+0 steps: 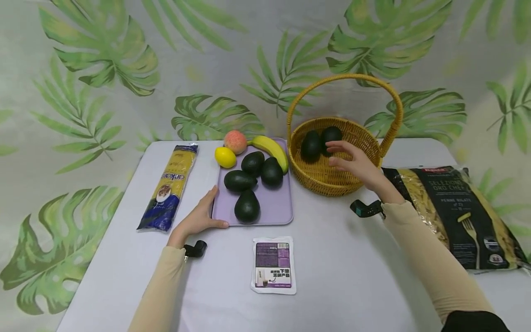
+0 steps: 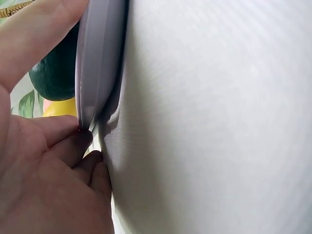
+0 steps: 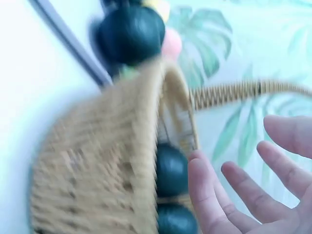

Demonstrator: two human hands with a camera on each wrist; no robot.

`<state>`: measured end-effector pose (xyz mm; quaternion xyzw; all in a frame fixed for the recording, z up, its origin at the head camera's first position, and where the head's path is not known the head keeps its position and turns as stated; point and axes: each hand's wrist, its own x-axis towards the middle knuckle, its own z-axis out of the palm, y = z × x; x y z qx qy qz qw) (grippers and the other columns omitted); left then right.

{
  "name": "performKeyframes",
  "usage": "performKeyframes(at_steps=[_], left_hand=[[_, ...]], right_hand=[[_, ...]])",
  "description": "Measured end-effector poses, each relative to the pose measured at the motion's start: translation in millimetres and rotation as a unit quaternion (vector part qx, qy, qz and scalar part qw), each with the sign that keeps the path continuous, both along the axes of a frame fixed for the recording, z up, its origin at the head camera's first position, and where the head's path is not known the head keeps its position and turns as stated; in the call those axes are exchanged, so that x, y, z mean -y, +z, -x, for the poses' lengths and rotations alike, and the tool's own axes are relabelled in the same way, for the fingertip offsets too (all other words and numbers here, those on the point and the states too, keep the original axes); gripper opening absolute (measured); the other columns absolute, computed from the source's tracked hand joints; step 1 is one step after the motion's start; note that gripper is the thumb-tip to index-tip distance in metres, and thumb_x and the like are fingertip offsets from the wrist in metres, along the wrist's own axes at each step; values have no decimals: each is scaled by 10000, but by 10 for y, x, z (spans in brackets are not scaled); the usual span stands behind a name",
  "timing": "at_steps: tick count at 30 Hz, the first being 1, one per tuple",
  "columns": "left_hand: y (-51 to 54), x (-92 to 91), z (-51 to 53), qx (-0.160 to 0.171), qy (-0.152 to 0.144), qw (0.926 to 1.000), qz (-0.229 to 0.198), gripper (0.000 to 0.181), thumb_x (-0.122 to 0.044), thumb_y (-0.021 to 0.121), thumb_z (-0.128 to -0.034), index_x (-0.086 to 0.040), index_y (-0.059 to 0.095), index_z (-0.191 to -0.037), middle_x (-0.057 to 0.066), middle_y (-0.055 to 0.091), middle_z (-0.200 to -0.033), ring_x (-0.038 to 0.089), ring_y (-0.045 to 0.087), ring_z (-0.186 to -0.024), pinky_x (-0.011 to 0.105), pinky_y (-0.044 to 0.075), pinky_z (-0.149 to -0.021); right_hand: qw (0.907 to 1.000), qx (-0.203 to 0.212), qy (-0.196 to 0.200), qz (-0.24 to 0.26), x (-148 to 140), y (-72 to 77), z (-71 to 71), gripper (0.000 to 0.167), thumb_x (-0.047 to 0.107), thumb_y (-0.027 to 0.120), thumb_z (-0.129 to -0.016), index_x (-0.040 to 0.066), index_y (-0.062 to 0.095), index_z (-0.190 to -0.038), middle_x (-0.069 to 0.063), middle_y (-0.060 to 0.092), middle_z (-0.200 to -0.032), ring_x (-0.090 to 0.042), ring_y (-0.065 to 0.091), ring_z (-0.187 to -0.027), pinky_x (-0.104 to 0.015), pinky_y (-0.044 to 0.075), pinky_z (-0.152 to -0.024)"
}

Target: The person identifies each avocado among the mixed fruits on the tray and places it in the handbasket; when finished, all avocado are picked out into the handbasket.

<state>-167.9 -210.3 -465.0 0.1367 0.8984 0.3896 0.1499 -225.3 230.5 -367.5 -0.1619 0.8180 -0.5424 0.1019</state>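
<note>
My left hand [image 1: 200,215] holds the lower left corner of a lilac tray [image 1: 274,212], thumb along its front edge and fingers at its left side. In the left wrist view, fingertips [image 2: 83,141] touch the tray's wall [image 2: 97,63]. Several dark green avocados [image 1: 247,206] lie on the tray with a yellow banana [image 1: 269,148]. A peach [image 1: 235,141] and a lemon [image 1: 225,157] sit at its upper left corner. Over the wicker basket [image 1: 319,188] my right hand [image 1: 358,165] hangs with spread fingers, holding nothing. Two avocados [image 3: 171,170] rest inside the basket.
A yellow and blue packet [image 1: 168,189] lies left of the tray. In front of the tray is a small white and purple sachet [image 1: 274,266]. A large black pasta bag [image 1: 460,216] lies under the right forearm. The basket's tall handle [image 1: 344,77] arches above it.
</note>
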Motion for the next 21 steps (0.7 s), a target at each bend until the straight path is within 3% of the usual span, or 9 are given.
performKeyframes(at_steps=[4, 9, 12, 16, 21], left_hand=[[-6, 0, -7, 14, -15, 10000, -33, 1167, -318, 832, -738, 3, 30, -1522, 189, 8, -1581, 356, 25, -1436, 512, 70, -1146], [-23, 4, 2, 17, -39, 10000, -43, 1173, -328, 834, -734, 4, 31, -1522, 186, 8, -1582, 356, 27, -1436, 513, 72, -1145], [-32, 7, 7, 18, -40, 10000, -29, 1177, -341, 833, -732, -2, 30, -1524, 181, 8, -1583, 352, 25, -1437, 512, 72, -1146], [-31, 14, 7, 11, -19, 10000, -40, 1180, -349, 833, -732, -8, 29, -1526, 181, 9, -1584, 355, 22, -1436, 518, 71, -1144], [-28, 7, 13, 13, -11, 10000, -48, 1185, -348, 836, -728, -7, 27, -1525, 186, 7, -1583, 360, 21, -1435, 525, 72, -1142]], right_hand=[[9995, -24, 289, 77, 150, -45, -158, 476, 164, 542, -986, 47, 398, -1425, -169, 439, -1392, -374, 560, -1102, -511, 479, -918], [9981, -143, 599, -2, 340, -134, -304, 456, 112, 560, -971, 33, 427, -1400, -182, 452, -1396, -391, 554, -1107, -478, 495, -900], [9966, -226, 789, 12, 453, -190, -371, 462, 103, 576, -962, 2, 434, -1390, -199, 453, -1398, -401, 539, -1130, -399, 510, -878], [9943, -314, 1018, -15, 616, -249, -429, 459, 126, 595, -955, 29, 460, -1383, -183, 474, -1383, -376, 553, -1088, -335, 518, -817], [9887, -490, 1409, -122, 829, -306, -449, 466, 96, 605, -943, 47, 468, -1385, -158, 488, -1370, -380, 549, -1080, -405, 495, -863]])
